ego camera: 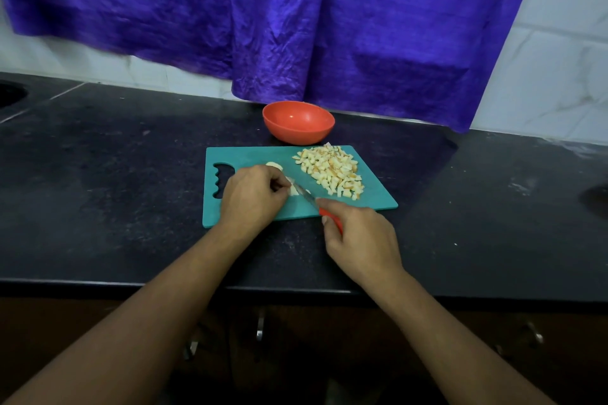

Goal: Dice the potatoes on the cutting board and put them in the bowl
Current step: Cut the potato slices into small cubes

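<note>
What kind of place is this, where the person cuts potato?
Most likely a home kitchen: a dark stone counter against a white tiled wall, a teal cutting board with diced potato on it, and cabinet handles below the counter.

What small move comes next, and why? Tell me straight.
Probably press the knife down through the potato piece that the left hand holds on the cutting board. The right hand grips its red handle with the blade at that piece, an uncut chunk lies beyond the left hand, and the bowl is empty, so dicing seems unfinished.
</note>
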A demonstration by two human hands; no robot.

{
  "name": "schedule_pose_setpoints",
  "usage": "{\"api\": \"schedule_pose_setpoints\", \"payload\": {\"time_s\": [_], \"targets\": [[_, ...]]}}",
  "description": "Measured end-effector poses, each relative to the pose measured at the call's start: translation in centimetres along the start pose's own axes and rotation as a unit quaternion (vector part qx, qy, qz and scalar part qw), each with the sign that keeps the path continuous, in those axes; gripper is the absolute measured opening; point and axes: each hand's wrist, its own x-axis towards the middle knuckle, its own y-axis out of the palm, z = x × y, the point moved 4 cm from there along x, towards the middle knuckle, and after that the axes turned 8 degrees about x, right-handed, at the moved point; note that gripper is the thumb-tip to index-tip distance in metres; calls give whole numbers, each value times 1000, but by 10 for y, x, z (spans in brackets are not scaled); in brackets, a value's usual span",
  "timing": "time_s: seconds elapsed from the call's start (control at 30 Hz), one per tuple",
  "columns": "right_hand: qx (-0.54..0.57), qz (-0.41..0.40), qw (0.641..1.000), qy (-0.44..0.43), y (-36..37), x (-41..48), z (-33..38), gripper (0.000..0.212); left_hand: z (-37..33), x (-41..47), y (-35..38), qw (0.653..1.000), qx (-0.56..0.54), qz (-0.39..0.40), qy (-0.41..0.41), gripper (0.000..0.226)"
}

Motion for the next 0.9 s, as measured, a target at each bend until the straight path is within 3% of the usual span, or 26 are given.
{"api": "schedule_pose_setpoints", "payload": {"time_s": [0.1, 0.43, 0.7, 0.9], "targets": [[36, -38, 999, 4, -1, 0, 0, 40, 0, -1, 0, 1000, -9, 3, 3, 9], [-13, -1, 999, -36, 8, 4, 8, 40, 1, -1, 1, 999, -42, -15, 3, 22], [-47, 41, 997, -38, 3, 2, 4, 44, 1, -1, 1, 999, -37, -8, -4, 13], [24, -39, 999, 16, -4, -1, -4, 41, 1, 4, 4, 1000, 22, -14, -10, 24]]}}
